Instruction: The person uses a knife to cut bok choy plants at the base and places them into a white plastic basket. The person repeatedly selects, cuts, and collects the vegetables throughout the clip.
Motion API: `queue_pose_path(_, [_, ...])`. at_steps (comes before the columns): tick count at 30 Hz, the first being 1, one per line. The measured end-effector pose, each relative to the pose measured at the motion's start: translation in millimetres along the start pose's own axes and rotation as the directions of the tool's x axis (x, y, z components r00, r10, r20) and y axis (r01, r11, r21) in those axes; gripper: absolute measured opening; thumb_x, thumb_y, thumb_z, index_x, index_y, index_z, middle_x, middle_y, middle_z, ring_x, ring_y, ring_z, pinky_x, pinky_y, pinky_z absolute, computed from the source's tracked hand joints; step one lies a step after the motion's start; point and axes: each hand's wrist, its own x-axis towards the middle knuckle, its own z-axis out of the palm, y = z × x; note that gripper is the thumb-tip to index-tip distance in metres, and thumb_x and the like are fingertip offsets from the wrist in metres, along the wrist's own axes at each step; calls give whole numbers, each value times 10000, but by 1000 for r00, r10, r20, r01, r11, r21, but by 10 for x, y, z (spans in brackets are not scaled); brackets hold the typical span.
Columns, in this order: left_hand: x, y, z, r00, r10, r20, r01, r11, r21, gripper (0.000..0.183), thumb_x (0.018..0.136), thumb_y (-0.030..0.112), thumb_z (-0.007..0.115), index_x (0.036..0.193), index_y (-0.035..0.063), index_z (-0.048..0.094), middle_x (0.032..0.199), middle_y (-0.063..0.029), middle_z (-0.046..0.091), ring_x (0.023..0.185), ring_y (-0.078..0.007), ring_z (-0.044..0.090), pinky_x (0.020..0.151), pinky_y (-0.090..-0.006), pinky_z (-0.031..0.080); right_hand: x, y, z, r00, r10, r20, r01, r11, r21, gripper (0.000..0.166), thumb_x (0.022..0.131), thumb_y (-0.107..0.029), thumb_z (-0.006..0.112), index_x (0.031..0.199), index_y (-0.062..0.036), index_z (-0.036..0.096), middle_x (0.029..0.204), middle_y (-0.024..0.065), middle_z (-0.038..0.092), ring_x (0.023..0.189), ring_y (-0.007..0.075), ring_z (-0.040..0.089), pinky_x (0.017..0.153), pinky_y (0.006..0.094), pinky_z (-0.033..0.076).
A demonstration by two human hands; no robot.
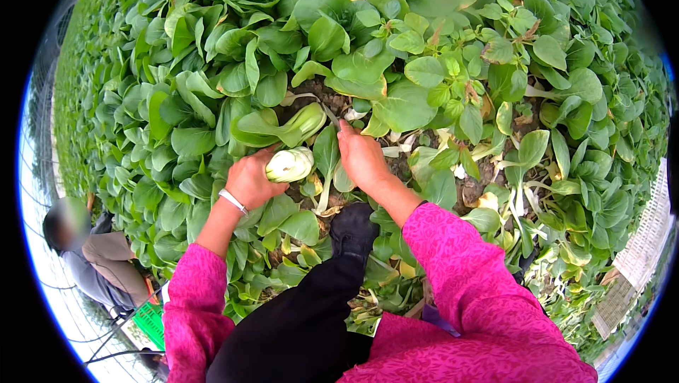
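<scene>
My left hand (252, 177) grips a head of bok choy (290, 164), its pale cut base facing up and right. Just beyond that base lies a second bok choy (305, 123), pale green at its right end, with its leaves to the left; whether it is still rooted I cannot tell. My right hand (363, 156) is closed on a tool with a curved metal blade (330, 115), likely a small knife or sickle, whose handle is hidden in the fist. The blade is beside the second bok choy's base. A loose leaf (326, 157) stands between my hands.
Dense bok choy plants (212, 91) spread ahead and to both sides. Leafy weeds (451, 75) grow at the right front. Trimmed leaves (522, 200) litter the soil at right. My black shoe (353, 226) is below my hands. Another person (101, 255) crouches far left near a green crate (150, 323).
</scene>
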Motion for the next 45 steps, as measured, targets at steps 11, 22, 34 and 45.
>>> queue_pose_path(11, [-308,74,-28,955,136,-262,-147,989,-25,518,647,213,818,1128,62,698,1149,-170,683,925,-350,682,864,-412,535,-94,106,-215,998,3,70,5,993,-115,383,980,-220,533,1299,-7,539,1025,221,673,860,379,668,737,457,541])
queue_pose_path(22, [-641,666,120,876,343,340,445,-303,-843,502,1001,328,563,1393,27,477,1268,-228,586,1050,-255,657,881,-361,568,-655,-364,-1532,942,-22,334,-282,486,827,612,821,-218,796,1309,-34,476,1161,65,606,1040,112,582,912,283,486])
queue_pose_path(34, [-827,696,-105,875,468,-127,-451,881,142,593,638,184,804,1210,96,676,1183,-119,689,868,-277,689,789,-357,500,-528,-414,-1420,996,-32,-84,86,591,802,534,827,-16,748,1253,-15,427,1340,146,533,1109,153,583,827,270,543])
queue_pose_path(45, [-1163,1207,-359,632,559,-537,-710,694,-114,643,736,240,783,1322,55,593,1270,-110,661,890,-223,679,786,-327,450,-1024,-838,-1846,982,103,157,-179,765,618,327,889,-70,714,1125,-26,492,1074,72,633,949,114,605,837,264,499])
